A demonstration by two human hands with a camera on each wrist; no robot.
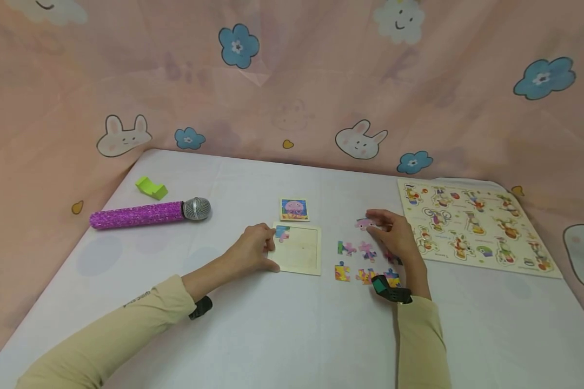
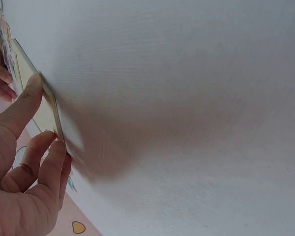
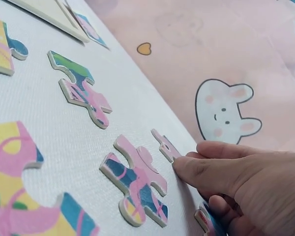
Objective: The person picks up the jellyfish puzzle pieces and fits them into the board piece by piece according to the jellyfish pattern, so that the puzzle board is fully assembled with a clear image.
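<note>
My left hand [image 1: 252,251] holds the left edge of a small square puzzle tray [image 1: 304,254], thumb at the near corner and fingers farther up that side. One blue-and-pink jigsaw piece [image 1: 282,233] lies in the tray's upper left corner. To the right, my right hand [image 1: 395,236] pinches a pink jigsaw piece with eyes [image 1: 363,223] by thumb and fingers. Several loose pieces lie nearby, among them a green-and-pink one [image 3: 81,86] and a pink-and-blue one [image 3: 137,182]. Another piece [image 1: 392,258] is partly hidden under the right hand.
Beyond the tray lies a small jellyfish picture card [image 1: 294,208]. A purple glittery microphone [image 1: 146,214] and a green curved block [image 1: 151,188] lie at the left. A large picture board [image 1: 477,227] sits at the right. Behind the white table hangs a pink printed cloth [image 1: 292,81].
</note>
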